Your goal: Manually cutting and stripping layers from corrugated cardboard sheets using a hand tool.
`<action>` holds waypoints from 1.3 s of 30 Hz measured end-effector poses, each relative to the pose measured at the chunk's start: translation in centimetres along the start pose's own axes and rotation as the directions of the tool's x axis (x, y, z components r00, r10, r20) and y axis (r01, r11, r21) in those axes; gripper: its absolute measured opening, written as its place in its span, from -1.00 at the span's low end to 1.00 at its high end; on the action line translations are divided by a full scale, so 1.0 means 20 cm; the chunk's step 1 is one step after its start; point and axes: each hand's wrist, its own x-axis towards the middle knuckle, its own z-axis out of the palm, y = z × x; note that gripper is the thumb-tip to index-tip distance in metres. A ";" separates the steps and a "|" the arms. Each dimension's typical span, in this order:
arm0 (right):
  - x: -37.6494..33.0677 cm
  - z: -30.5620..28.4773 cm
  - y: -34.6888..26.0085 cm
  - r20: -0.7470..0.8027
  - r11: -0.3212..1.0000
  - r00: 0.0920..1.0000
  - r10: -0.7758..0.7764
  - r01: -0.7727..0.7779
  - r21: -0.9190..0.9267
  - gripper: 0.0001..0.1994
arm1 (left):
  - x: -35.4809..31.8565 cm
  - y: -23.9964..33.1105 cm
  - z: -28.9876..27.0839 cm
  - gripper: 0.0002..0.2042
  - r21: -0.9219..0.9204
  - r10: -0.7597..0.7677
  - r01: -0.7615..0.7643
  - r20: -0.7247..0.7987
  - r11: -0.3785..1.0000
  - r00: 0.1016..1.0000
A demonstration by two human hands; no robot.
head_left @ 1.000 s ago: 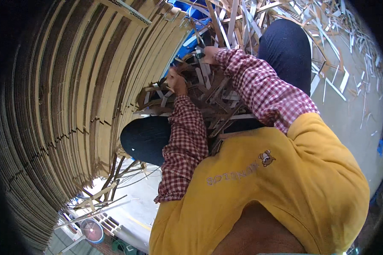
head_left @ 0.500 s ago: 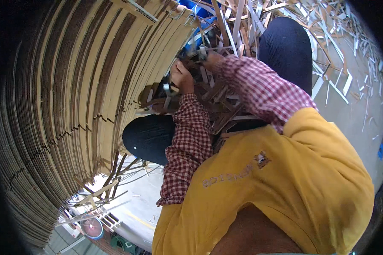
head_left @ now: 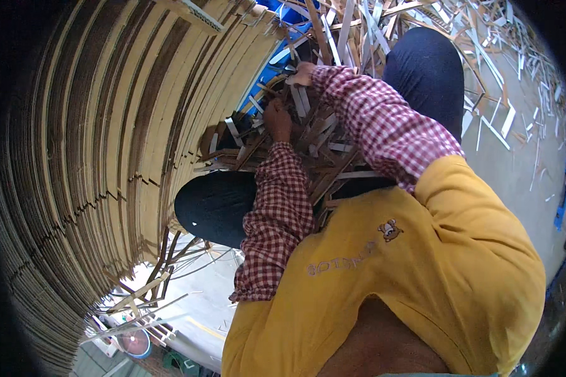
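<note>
A pile of thin cardboard strips [head_left: 324, 147] lies bunched between my knees. My left hand [head_left: 277, 119] is pressed into this bundle, fingers curled around some strips. My right hand [head_left: 302, 74] reaches further out and grips strips at the bundle's far end. Both forearms wear red-and-white checked sleeves over a yellow vest [head_left: 383, 276]. My dark-trousered knees [head_left: 214, 207] flank the pile.
A tall stack of flat corrugated cardboard sheets [head_left: 107, 144] curves along the left side, close to my left knee. Loose white and brown offcuts [head_left: 503, 119] litter the grey floor at the right. Something blue [head_left: 277, 66] shows behind the bundle. A pink round container [head_left: 135, 342] sits at lower left.
Both hands have shifted within the strip bundle; my right hand has moved slightly further out, and the view has tilted a little.
</note>
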 end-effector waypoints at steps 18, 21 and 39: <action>-0.13 0.21 0.09 0.051 0.979 0.998 -0.045 0.054 -0.197 -0.72 | 0.11 0.11 -0.01 -0.77 0.057 0.417 -0.431 -0.393 0.901 0.820; -0.27 0.22 0.21 0.102 0.950 0.951 -0.291 0.300 -0.087 -0.66 | 0.05 0.06 0.06 -0.76 0.135 0.223 -0.223 0.014 0.965 0.975; 0.12 0.14 0.01 -0.220 0.995 0.973 0.070 -0.053 0.082 -0.39 | 0.02 0.12 -0.02 -0.73 -0.025 -0.133 0.136 0.103 0.990 0.986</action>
